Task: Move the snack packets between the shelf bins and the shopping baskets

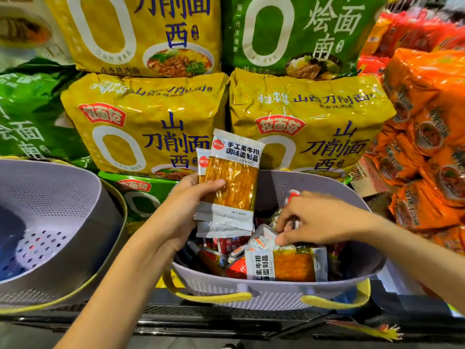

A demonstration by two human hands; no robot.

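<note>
Packets [229, 182] are gripped upright in the left hand [181, 207], thumb across the front, above the basket [266, 295]. A white packet [263, 239] lying among others in the basket is pinched by the right hand [319, 220], fingers curled down. Noodle bags [141, 122] are stacked behind.

A lilac perforated plastic basket [276, 295] is sitting right of a second lilac perforated plastic basket [63, 197], both before stacked yellow plastic noodle bags [151, 122]. Orange plastic noodle bags [427, 147] are piling up at the far right. Small foil snack packets [284, 265] are lying in the right basket. The left hand [181, 210] is holding clear-windowed snack packets [231, 182] above its left rim, and the right hand [322, 217] is dipping among those inside.
</note>
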